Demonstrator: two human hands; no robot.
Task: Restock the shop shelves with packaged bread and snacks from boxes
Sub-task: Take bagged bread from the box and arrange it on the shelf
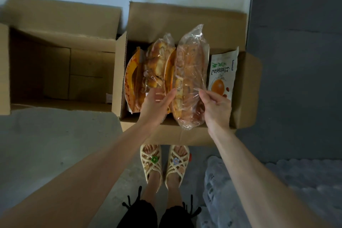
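An open cardboard box [246, 87] on the floor holds packaged bread. A long loaf in a clear bag [190, 72] is raised over the box. My right hand [216, 109] pinches its near right edge between thumb and fingers. My left hand [157, 103] touches the loaf's left side with fingers spread; its thumb lies against a second clear-bagged bread [157, 65] standing beside it. An orange-printed packet [132, 79] stands at the box's left wall. At the right wall stands a white packet with an orange picture [222, 74].
A second open cardboard box [61, 72] sits to the left, its bottom bare. My sandalled feet [164, 164] stand just before the bread box. A wrapped pack of water bottles [277, 187] lies at lower right. A dark wall panel [296, 61] runs along the right.
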